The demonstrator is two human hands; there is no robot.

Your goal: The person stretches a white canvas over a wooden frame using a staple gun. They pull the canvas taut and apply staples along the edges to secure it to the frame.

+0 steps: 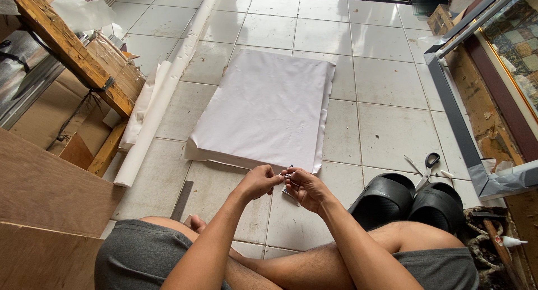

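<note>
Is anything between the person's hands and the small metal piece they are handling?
Nothing visible: the left hand and right hand both pinch the small metal piece directly, above the tiled floor.

Both forearms are extending forward from the crossed bare legs, converging just short of the near edge of the white board [263,107]. The left hand [259,182] and right hand [305,190] are meeting fingertip to fingertip, pinching a small metal object [287,175] between them.
</note>
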